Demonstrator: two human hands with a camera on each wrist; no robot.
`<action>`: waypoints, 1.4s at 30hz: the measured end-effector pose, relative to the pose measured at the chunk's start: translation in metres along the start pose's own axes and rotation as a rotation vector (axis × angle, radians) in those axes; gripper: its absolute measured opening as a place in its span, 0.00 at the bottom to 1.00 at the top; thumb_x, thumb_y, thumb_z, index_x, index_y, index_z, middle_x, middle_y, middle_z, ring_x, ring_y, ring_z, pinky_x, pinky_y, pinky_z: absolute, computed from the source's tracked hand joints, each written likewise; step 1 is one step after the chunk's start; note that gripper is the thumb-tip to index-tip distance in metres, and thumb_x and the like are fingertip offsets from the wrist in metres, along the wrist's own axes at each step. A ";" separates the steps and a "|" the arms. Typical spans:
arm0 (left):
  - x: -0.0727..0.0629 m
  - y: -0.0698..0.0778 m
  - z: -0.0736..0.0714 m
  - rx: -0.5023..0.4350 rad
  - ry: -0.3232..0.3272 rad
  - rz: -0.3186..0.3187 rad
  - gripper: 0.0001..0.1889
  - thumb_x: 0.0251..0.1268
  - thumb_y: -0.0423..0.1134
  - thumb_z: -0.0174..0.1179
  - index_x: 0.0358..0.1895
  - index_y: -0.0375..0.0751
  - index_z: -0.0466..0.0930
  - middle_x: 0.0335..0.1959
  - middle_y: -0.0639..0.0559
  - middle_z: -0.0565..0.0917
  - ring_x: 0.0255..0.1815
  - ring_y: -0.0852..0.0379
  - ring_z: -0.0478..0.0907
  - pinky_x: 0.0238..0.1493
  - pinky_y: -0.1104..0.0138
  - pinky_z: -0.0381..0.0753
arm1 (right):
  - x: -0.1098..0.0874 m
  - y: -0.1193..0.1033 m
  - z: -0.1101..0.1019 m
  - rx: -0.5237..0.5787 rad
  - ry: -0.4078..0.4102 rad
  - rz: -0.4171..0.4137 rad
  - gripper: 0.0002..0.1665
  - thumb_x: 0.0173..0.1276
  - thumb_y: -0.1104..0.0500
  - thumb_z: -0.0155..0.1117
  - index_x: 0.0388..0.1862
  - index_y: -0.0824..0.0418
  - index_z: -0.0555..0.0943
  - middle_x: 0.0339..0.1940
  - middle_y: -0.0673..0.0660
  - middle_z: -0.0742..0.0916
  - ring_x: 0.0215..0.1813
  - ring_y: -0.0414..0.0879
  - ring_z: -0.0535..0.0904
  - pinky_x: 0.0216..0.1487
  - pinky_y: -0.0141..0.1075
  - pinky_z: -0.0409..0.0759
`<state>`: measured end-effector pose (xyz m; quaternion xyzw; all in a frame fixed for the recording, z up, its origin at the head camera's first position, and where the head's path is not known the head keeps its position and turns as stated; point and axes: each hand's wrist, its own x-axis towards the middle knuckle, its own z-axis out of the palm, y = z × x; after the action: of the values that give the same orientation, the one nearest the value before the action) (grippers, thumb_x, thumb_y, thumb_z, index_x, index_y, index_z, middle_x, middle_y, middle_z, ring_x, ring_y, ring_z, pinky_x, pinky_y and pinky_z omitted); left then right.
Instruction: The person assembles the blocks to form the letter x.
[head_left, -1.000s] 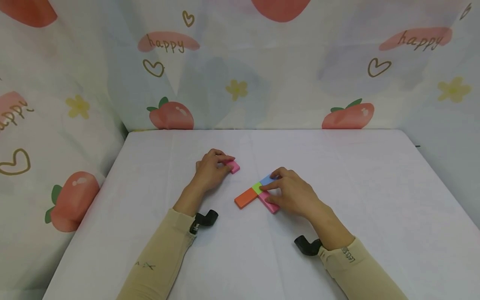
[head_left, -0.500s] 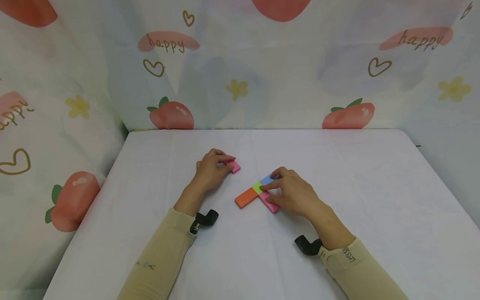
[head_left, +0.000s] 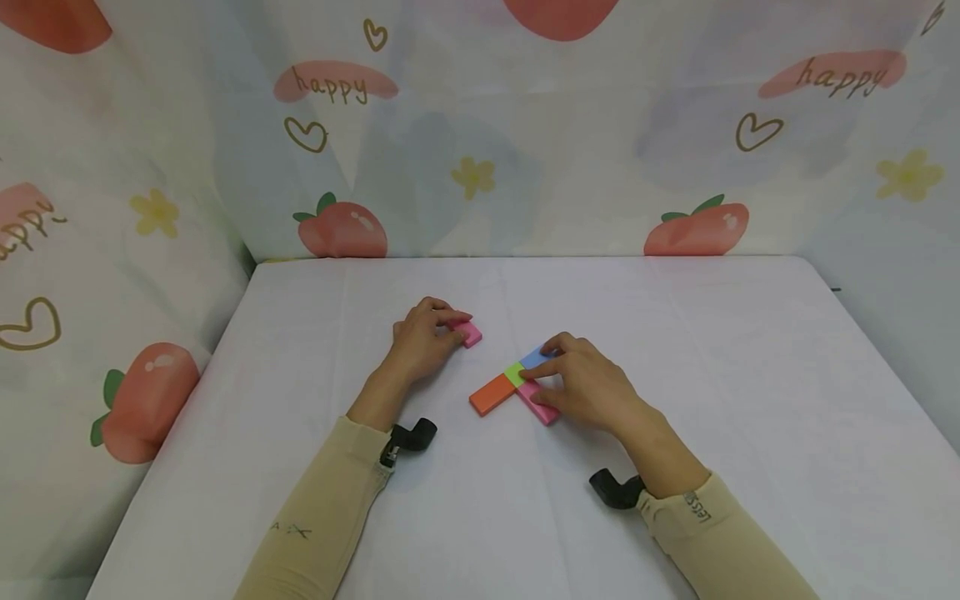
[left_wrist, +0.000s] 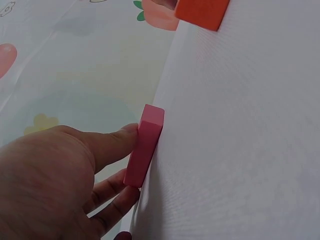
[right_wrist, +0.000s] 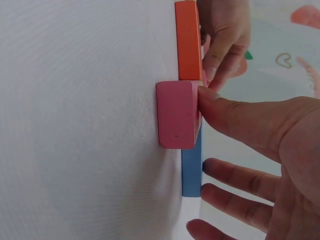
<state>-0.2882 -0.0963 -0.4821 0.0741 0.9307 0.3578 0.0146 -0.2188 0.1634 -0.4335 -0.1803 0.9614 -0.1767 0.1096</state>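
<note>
Toward the far middle of the table, my left hand (head_left: 420,343) pinches a small pink block (left_wrist: 144,150) between thumb and fingers, down at the white cloth. To the right and nearer, an orange block (head_left: 492,396), a green block (head_left: 513,375) and a blue block (head_left: 534,359) lie end to end in a slanting row. A second pink block (right_wrist: 176,115) branches off that row beside the green one. Spread over this group, my right hand (head_left: 592,387) rests its fingertips on it: thumb on the pink block, other fingers at the green and blue ones.
A white cloth (head_left: 480,517) covers the table, whose back edge meets a printed curtain (head_left: 570,150) with fruit, hearts and flowers. More curtain hangs along the left side. A black camera mount sits on each wrist (head_left: 617,492).
The pink block in my left hand has shifted very slightly to the right. My right hand and the blocks under it have stayed in place.
</note>
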 end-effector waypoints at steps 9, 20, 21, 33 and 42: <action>0.000 0.002 0.000 0.003 -0.016 -0.003 0.15 0.70 0.45 0.68 0.58 0.56 0.88 0.61 0.51 0.77 0.66 0.50 0.73 0.63 0.45 0.61 | 0.000 0.000 0.000 0.001 -0.002 -0.005 0.20 0.68 0.52 0.74 0.59 0.43 0.88 0.68 0.59 0.79 0.69 0.58 0.72 0.63 0.57 0.79; 0.000 0.004 0.000 0.005 -0.028 -0.009 0.15 0.70 0.45 0.68 0.58 0.56 0.88 0.61 0.52 0.76 0.66 0.50 0.73 0.63 0.45 0.61 | 0.000 0.000 0.000 -0.002 0.008 -0.006 0.21 0.67 0.51 0.75 0.59 0.43 0.88 0.67 0.59 0.79 0.69 0.57 0.72 0.64 0.56 0.80; -0.001 0.005 0.000 0.002 -0.028 -0.011 0.15 0.70 0.45 0.68 0.58 0.56 0.88 0.61 0.52 0.76 0.66 0.50 0.73 0.63 0.45 0.61 | 0.000 -0.001 0.000 -0.001 0.007 -0.004 0.21 0.67 0.51 0.76 0.59 0.43 0.88 0.67 0.59 0.79 0.69 0.57 0.72 0.64 0.56 0.80; -0.001 0.007 0.001 0.000 -0.038 -0.017 0.15 0.70 0.46 0.69 0.58 0.55 0.89 0.60 0.51 0.76 0.65 0.50 0.74 0.63 0.45 0.61 | 0.001 -0.001 0.000 -0.004 -0.007 0.003 0.21 0.67 0.51 0.75 0.59 0.43 0.88 0.68 0.58 0.79 0.70 0.56 0.72 0.64 0.56 0.80; -0.001 0.008 0.001 0.008 -0.041 -0.011 0.15 0.70 0.46 0.68 0.58 0.56 0.88 0.60 0.52 0.76 0.65 0.50 0.73 0.63 0.45 0.61 | 0.000 -0.002 -0.001 0.000 -0.006 0.008 0.21 0.68 0.51 0.75 0.59 0.43 0.88 0.68 0.58 0.79 0.69 0.57 0.72 0.64 0.55 0.80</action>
<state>-0.2857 -0.0904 -0.4779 0.0764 0.9320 0.3525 0.0353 -0.2181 0.1621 -0.4322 -0.1768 0.9618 -0.1756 0.1133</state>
